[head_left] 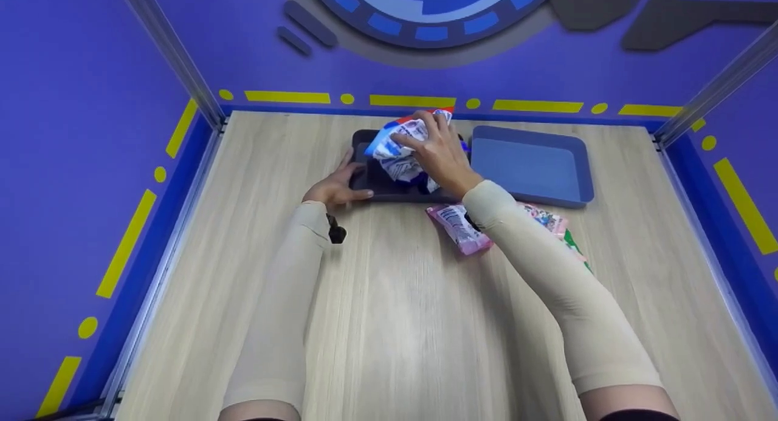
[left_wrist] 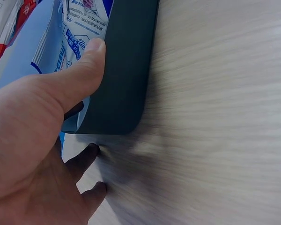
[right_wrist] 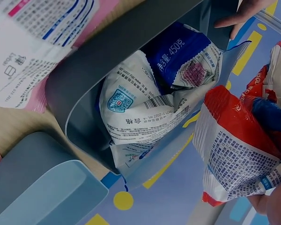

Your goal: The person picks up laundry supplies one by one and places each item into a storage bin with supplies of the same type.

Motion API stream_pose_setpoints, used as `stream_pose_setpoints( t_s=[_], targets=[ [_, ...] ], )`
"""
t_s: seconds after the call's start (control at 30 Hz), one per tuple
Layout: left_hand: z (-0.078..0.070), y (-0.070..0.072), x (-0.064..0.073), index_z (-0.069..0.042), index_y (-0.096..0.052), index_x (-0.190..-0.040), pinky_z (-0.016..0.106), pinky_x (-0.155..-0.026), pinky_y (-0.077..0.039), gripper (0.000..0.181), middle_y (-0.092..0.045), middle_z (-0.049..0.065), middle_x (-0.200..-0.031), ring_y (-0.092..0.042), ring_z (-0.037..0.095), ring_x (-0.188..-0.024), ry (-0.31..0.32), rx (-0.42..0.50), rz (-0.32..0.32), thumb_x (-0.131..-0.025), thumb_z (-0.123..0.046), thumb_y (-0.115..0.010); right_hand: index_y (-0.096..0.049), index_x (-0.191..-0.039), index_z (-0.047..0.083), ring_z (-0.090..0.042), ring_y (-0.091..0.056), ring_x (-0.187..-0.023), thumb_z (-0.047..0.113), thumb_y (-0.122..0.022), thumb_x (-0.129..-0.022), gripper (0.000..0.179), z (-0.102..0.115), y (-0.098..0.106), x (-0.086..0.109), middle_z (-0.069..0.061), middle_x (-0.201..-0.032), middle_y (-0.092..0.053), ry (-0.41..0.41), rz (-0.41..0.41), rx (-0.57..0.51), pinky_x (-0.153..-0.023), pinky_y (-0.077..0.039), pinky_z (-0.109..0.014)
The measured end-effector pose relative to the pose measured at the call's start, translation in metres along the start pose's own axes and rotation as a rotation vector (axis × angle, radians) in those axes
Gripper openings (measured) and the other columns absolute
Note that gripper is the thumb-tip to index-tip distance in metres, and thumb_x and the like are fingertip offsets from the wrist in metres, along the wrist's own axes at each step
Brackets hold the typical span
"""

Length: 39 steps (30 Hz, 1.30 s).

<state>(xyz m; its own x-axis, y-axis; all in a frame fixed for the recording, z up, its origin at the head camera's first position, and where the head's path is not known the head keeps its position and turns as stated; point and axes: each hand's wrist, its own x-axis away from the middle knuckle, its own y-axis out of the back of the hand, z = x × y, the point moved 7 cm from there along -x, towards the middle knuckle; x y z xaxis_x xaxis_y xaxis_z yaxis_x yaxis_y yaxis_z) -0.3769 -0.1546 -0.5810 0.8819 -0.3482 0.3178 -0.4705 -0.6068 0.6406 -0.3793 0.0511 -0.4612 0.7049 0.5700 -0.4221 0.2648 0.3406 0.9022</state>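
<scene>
My right hand [head_left: 440, 150] grips a crinkled red, white and blue plastic packet [right_wrist: 239, 159] above the dark grey tray [head_left: 395, 197]. At the tray's left end is my left hand [head_left: 334, 187]: its thumb lies on the rim and the other fingers are spread around the corner. Inside the tray, the right wrist view shows a white packet [right_wrist: 140, 117] with a barcode and a dark blue packet [right_wrist: 178, 54]. The held packet partly hides the tray's contents in the head view.
Right of the dark tray stands a second, blue-grey tray [head_left: 529, 166]. In front lie a pink packet [head_left: 462, 229] and another patterned packet [head_left: 547, 219], partly under my right forearm. Blue panels [head_left: 340, 75] border the wooden table [head_left: 389, 324].
</scene>
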Motion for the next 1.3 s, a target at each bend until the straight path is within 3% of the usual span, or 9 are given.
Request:
stream_pose_setpoints(
  t_s=[0.3,0.63,1.0,1.3],
  targets=[
    [0.000,-0.002,-0.001,-0.008,-0.027,-0.163,0.048,-0.126,-0.017,0.085,0.021,0.002,-0.171,-0.002,0.032,-0.158,0.012,0.041,0.010,-0.097,-0.034,-0.073,-0.067,-0.137,0.036,-0.043,-0.045,-0.124,0.009,-0.071,-0.097,0.048,-0.002,-0.003,0.000,-0.020,-0.147,-0.045,0.064,-0.072,0.017,-0.099,-0.047,-0.061],
    [0.002,-0.003,-0.002,-0.009,-0.027,-0.163,0.047,-0.126,-0.014,0.085,0.022,-0.001,-0.171,-0.001,0.030,-0.158,0.039,0.026,0.006,-0.097,-0.036,-0.073,-0.064,-0.140,0.041,-0.045,-0.042,-0.130,0.012,-0.071,-0.098,0.051,-0.007,-0.014,0.005,-0.018,-0.150,-0.044,0.024,-0.018,0.051,-0.107,-0.038,-0.071],
    [0.001,-0.002,-0.002,-0.011,-0.025,-0.164,0.047,-0.126,-0.014,0.086,0.022,-0.001,-0.171,0.001,0.029,-0.158,0.036,0.040,0.011,-0.097,-0.035,-0.072,-0.065,-0.139,0.040,-0.045,-0.043,-0.130,0.012,-0.070,-0.099,0.049,-0.008,-0.024,0.008,-0.018,-0.149,-0.045,0.042,-0.006,0.079,-0.106,-0.038,-0.073],
    [0.001,-0.001,0.000,-0.006,-0.025,-0.163,0.048,-0.126,-0.015,0.086,0.021,0.004,-0.171,0.001,0.032,-0.158,0.003,0.032,0.010,-0.097,-0.034,-0.073,-0.066,-0.138,0.040,-0.044,-0.042,-0.130,0.011,-0.073,-0.096,0.051,-0.009,-0.030,0.009,-0.017,-0.149,-0.044,0.025,0.015,0.025,-0.102,-0.041,-0.074]
  ],
)
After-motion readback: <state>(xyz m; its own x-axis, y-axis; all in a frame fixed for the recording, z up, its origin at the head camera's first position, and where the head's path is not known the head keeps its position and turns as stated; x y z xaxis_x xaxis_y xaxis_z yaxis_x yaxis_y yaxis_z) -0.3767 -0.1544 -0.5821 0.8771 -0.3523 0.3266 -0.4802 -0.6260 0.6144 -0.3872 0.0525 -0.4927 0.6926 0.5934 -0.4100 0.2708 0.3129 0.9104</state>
